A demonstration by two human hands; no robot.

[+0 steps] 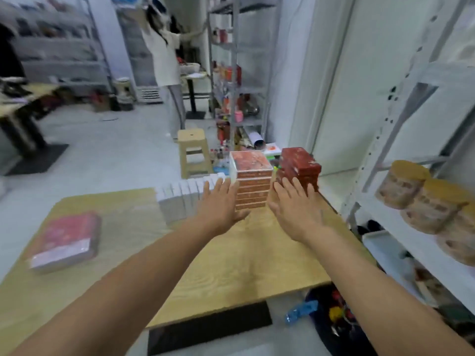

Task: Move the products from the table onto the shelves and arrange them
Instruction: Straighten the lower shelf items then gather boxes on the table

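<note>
The left hand's fingers [220, 185] are straight and slightly spread and hold nothing, their tips at the left face of a stack of orange-red flat boxes [253, 186]; whether they touch it is unclear. The right hand's fingers [295, 187] are likewise straight and empty, reaching just right of that stack and in front of a second stack of dark red boxes [300, 164]. The left hand [218, 204] and right hand [295, 211] flank the orange-red stack, palms down, forearms stretched over the wooden table [231, 265]. Both stacks stand at the table's far edge, beside a row of upright white boxes [183, 199]. A plastic-wrapped red pack [64, 242] lies near the left edge. On the right, white shelves [411, 242] carry yellow-lidded jars [401, 186].
</note>
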